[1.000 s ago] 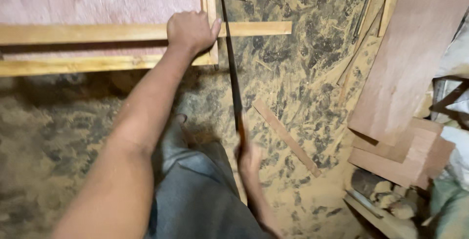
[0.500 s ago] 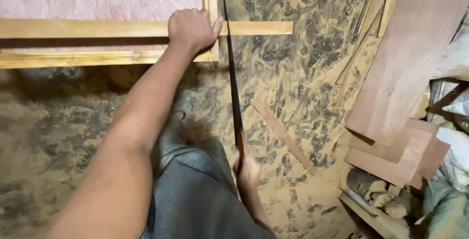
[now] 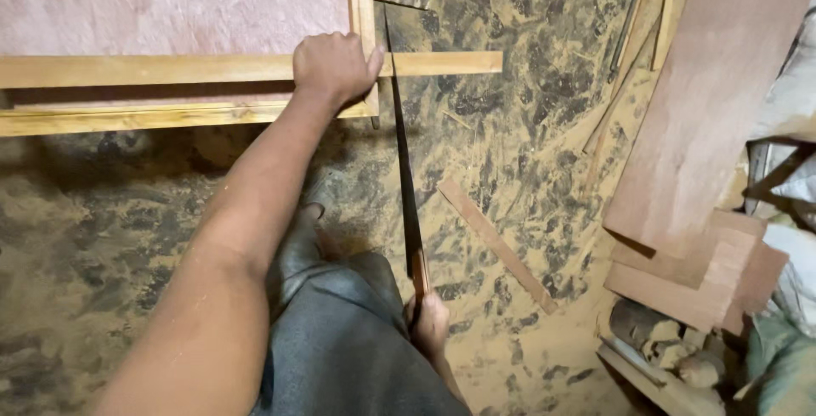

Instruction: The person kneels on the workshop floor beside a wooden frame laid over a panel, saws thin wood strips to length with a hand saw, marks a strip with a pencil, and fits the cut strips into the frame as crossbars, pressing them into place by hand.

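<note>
A: So the left hand (image 3: 333,66) is clamped down over a pale wooden frame of thin light-coloured battens (image 3: 212,69), right at the corner where the upright batten crosses. The right hand (image 3: 429,324) is closed around the wooden handle of a long dark-bladed handsaw (image 3: 405,169), low by the knee in grey trousers (image 3: 348,348).

B: And the blade?

A: Runs up from the right hand to just beside the left thumb, meeting the batten stub that sticks out there. The blade looks thin and whippy to me, so hold it by the handle only. The frame seems light and would probably skid on the sawdust-covered floor (image 3: 527,152) unless pinned.
</note>
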The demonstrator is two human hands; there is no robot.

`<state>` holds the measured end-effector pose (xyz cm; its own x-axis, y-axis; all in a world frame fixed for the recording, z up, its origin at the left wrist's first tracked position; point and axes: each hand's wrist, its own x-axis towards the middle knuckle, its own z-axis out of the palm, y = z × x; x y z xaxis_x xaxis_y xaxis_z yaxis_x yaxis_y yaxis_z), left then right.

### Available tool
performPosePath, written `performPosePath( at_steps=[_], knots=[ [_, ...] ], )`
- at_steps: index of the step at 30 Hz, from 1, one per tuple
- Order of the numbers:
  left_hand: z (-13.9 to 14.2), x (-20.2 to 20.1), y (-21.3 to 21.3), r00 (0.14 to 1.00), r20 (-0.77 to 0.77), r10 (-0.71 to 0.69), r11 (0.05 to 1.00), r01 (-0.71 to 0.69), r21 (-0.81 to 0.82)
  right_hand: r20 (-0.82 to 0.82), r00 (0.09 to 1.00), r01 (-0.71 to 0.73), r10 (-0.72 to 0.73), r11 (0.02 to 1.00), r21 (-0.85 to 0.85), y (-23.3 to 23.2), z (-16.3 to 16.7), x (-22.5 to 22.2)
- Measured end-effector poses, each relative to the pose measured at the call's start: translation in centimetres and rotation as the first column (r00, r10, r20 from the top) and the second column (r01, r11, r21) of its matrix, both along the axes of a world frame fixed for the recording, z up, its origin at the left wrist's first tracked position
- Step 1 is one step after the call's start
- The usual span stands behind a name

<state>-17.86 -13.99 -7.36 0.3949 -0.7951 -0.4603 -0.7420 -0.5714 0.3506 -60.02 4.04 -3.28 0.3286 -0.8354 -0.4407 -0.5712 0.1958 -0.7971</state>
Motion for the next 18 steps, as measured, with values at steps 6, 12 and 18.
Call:
performPosePath(
  at_steps=[6,12,18],
  knots=[
    [-1.3,-0.1,0.6,0.996,0.084,0.002,0.995,0.006,-0.095,-0.301,0.906,-0.415,0.298,0.770,-0.485,-15.2,-9.9,13.6],
    [-1.2,-0.2,0.4,0.983,0.186,0.014,0.973,0.030,-0.230,-0.338,0.897,-0.435,0.284,0.441,-0.785,-10.2,-7.9,8.5],
    [-0.8,-0.1,0.2,0.989,0.148,0.021,0.986,0.004,-0.164,-0.130,0.986,0.121,-0.104,0.984,0.128,-2.4,-1.0,3.3]
  ],
)
